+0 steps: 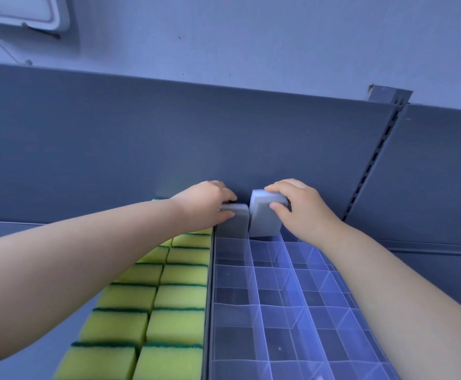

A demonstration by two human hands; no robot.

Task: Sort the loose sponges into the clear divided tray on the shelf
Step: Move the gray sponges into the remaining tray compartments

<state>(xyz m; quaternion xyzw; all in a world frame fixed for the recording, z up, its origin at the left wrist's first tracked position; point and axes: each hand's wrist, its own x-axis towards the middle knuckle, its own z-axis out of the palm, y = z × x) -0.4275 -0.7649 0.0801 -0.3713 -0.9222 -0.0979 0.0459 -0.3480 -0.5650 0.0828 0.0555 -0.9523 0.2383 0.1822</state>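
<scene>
Your left hand [204, 205] pinches one grey rectangular foam sponge [233, 220]. Your right hand [306, 215] pinches a second grey foam sponge [265, 218]. Both stand on edge, side by side, at the far end of the clear plastic divided tray [254, 283]. They look light and squashy, so grip the broad faces gently or they may bulge and catch on the dividers.

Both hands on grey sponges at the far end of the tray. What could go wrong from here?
1. The right grey sponge, held by the right hand, looks tilted; it may catch on a divider of the clear tray instead of seating.
2. The left grey sponge, gripped by the left hand, sits close beside it; pushing one may drag the other.
3. The left forearm crosses the yellow sponges and could knock them.
</scene>
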